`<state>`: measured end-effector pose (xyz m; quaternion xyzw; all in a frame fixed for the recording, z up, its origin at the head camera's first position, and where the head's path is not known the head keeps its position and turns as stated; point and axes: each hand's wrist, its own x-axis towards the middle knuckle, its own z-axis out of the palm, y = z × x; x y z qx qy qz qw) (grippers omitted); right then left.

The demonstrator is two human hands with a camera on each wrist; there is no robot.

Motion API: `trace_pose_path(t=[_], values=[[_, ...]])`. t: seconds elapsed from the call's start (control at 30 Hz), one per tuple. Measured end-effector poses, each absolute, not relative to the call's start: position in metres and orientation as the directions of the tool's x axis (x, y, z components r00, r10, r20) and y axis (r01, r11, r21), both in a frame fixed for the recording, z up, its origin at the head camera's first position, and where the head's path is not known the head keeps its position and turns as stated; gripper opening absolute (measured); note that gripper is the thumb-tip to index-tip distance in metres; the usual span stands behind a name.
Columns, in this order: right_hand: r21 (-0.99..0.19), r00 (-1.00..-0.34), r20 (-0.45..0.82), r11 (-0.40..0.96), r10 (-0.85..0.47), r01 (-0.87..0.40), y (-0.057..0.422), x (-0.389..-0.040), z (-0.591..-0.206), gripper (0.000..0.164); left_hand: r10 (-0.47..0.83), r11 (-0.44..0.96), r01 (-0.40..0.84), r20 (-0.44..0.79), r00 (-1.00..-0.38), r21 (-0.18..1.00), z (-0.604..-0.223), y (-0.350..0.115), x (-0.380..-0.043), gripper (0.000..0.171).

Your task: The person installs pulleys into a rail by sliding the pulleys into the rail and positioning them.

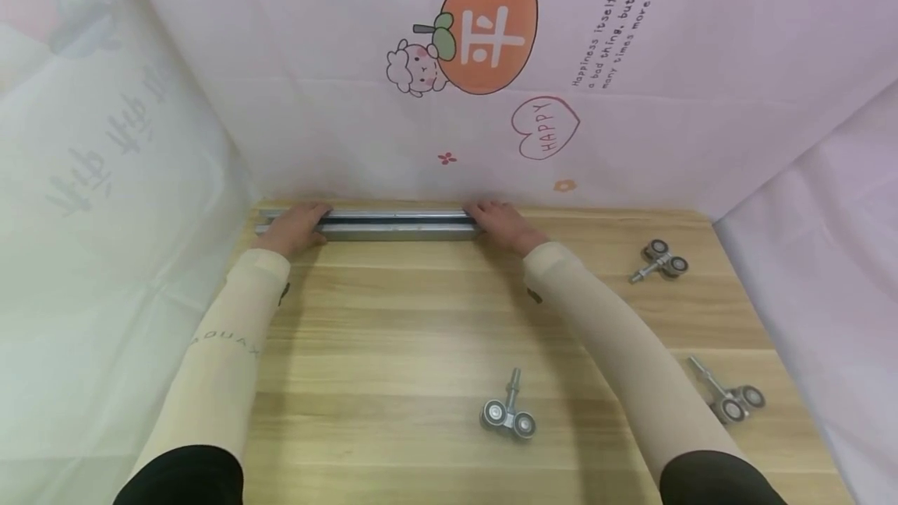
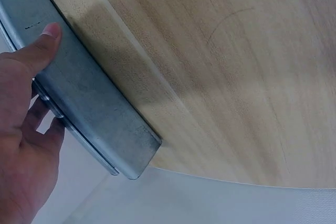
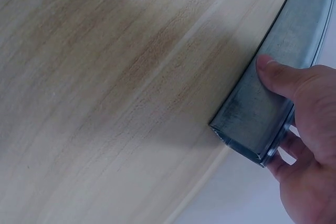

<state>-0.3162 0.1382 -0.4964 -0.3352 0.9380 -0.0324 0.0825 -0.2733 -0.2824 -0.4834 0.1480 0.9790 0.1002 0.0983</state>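
We grip a metal rail along the table's eleven o'clock edge.
Our left hand and right hand wrap fingers around it; uneven pushing, we judge, could tip it off.

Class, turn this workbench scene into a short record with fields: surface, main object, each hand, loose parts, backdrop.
Surface: wooden tabletop
Main object: metal rail, lying lengthwise along the tabletop's far edge
Left hand: left hand grips the rail near its left end, a short piece showing beyond
Right hand: right hand grips it near the right end, thumb on one face
Loose parts: near roller, far-right roller, near-right roller; none held
Backdrop: pale cloth with a printed heart reading HAPPY
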Motion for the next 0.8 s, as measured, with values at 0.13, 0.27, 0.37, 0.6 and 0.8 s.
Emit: trace_pose_path(t=[0.13, 0.27, 0.37, 0.6, 0.8], values=[[-0.118, -0.752, -0.108, 0.759, -0.651, -0.64, 0.139, -0.314, -0.495, 0.052, 0.328, 0.932, 0.295, -0.149, -0.933, 0.21, -0.484, -0.284, -0.273, 0.067], [-0.124, -0.741, -0.084, 0.745, -0.666, -0.656, 0.143, -0.309, -0.493, 0.049, 0.332, 0.933, 0.299, -0.162, -0.929, 0.199, -0.484, -0.286, -0.271, 0.067], [-0.118, -0.739, -0.075, 0.742, -0.669, -0.66, 0.148, -0.303, -0.492, 0.052, 0.35, 0.928, 0.317, -0.166, -0.922, 0.198, -0.484, -0.284, -0.268, 0.067], [-0.075, -0.707, -0.043, 0.708, -0.706, -0.702, 0.158, -0.289, -0.49, 0.056, 0.384, 0.915, 0.352, -0.159, -0.91, 0.197, -0.475, -0.278, -0.256, 0.066], [-0.012, -0.67, -0.015, 0.67, -0.743, -0.742, 0.164, -0.27, -0.487, 0.054, 0.39, 0.914, 0.362, -0.153, -0.908, 0.182, -0.476, -0.278, -0.242, 0.068]])
